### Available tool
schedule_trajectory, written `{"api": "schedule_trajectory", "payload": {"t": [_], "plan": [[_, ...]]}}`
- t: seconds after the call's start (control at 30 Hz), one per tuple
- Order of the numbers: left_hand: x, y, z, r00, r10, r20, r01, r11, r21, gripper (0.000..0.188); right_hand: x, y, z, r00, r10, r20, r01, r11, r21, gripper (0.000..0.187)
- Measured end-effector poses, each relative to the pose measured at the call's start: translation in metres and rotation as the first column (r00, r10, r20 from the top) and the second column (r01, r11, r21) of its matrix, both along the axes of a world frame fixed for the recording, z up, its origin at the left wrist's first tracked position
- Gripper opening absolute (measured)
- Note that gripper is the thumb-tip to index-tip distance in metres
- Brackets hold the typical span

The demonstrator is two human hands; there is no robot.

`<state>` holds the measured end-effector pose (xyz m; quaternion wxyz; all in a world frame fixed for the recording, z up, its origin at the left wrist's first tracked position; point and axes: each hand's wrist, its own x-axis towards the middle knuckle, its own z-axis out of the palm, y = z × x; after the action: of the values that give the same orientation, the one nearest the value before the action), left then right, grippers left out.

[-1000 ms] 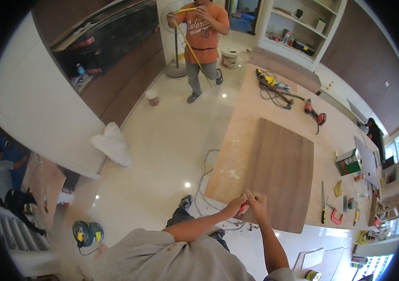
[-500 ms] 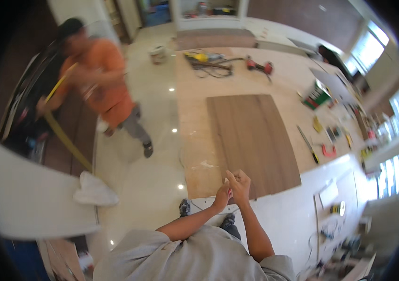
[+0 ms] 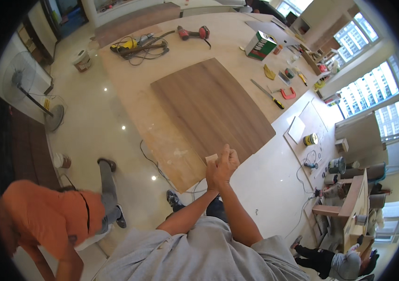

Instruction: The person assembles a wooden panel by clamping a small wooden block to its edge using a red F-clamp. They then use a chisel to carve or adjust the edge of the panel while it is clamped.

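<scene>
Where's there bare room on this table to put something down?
Two patches of the wooden table look bare: the strip between its left edge and the brown panel, and the area between the panel, red drill and green can. The far-left corner is crowded by a corded yellow tool; the right side by the can, red clamp and yellow-handled tool.

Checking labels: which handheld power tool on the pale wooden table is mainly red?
The red and black power tool, lying right of the yellow and black power tool.

Lettering: white block capitals on the green side of a rectangular can (image 3: 260,46), one o'clock. Label of a round yellow-and-black tin (image 3: 310,139), three o'clock: too small to read.
</scene>
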<state>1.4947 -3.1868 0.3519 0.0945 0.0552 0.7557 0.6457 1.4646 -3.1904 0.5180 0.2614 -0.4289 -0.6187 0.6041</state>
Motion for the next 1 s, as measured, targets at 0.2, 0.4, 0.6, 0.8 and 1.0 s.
{"api": "schedule_trajectory", "payload": {"t": [0.2, 0.4, 0.6, 0.8, 1.0], "plan": [[-0.002, -0.001, 0.019, 0.991, 0.051, -0.123, -0.078, 0.971, -0.227, 0.033, 0.021, 0.057, -0.026, 0.739, 0.597, 0.313, -0.633, 0.455, 0.627, 0.024], [0.006, -0.010, 0.016, 0.982, -0.026, -0.189, -0.010, 0.982, -0.189, 0.025, 0.009, 0.121, 0.040, 0.034, 0.781, 0.624, -0.503, -0.526, 0.686, 0.031], [0.016, -0.007, 0.000, 0.908, 0.005, 0.419, -0.281, 0.749, 0.601, 0.022, -0.026, 0.123, 0.026, -0.137, 0.610, 0.780, -0.208, -0.788, 0.580, 0.023], [0.014, -0.022, 0.010, 0.982, -0.101, 0.162, 0.001, 0.852, 0.524, 0.016, -0.022, 0.127, 0.012, -0.079, 0.615, 0.785, -0.108, -0.788, 0.606, 0.025], [0.010, -0.022, 0.010, 0.953, -0.164, 0.255, 0.005, 0.850, 0.527, 0.028, -0.012, 0.125, 0.007, 0.114, 0.604, 0.789, -0.198, -0.764, 0.614, 0.021]]}}
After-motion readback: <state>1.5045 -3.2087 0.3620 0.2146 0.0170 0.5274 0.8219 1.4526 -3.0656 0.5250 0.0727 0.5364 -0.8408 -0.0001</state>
